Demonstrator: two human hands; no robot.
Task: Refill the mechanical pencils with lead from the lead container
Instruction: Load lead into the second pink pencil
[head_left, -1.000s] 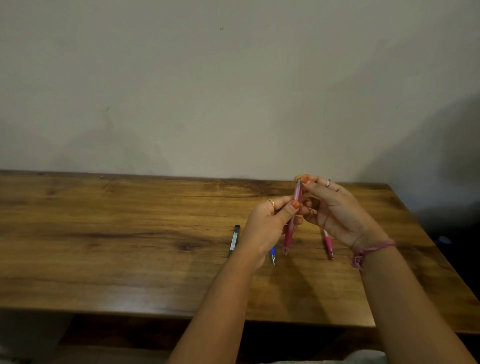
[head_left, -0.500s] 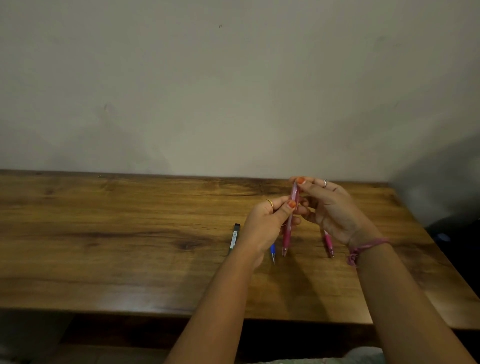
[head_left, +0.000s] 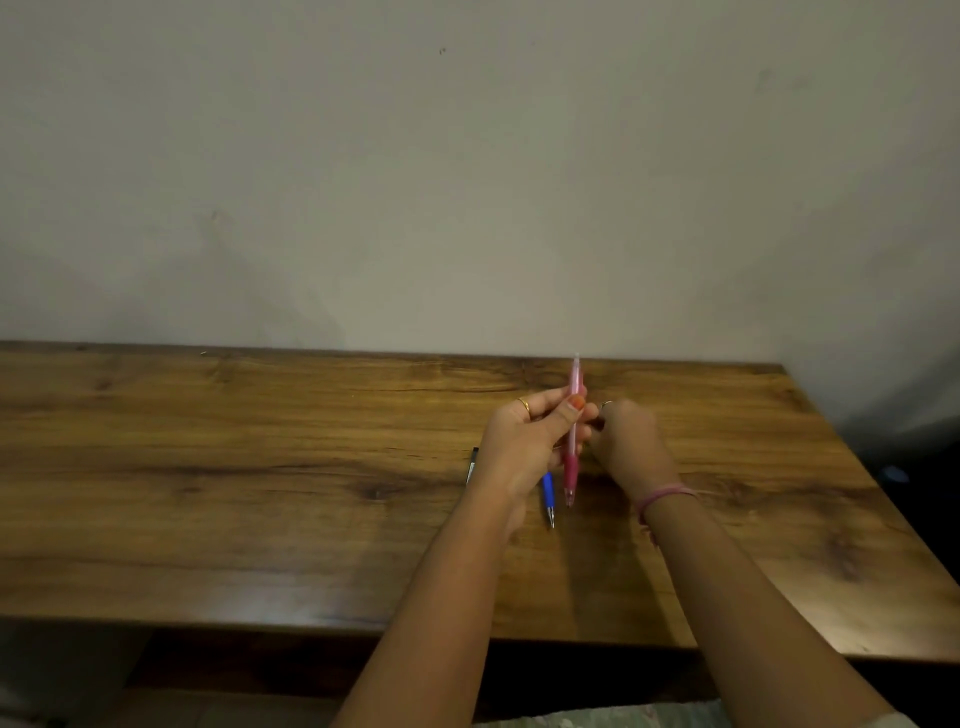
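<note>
The pink mechanical pencil (head_left: 572, 431) stands nearly upright above the wooden table (head_left: 260, 467), pinched at mid-barrel between the thumb and fingers of the left hand (head_left: 524, 441), tip pointing down. The right hand (head_left: 626, 444) sits just beside it with fingers curled; whether it holds anything I cannot tell. A blue pencil (head_left: 548, 496) and a dark lead container (head_left: 472, 464) lie on the table, partly hidden by the left hand.
</note>
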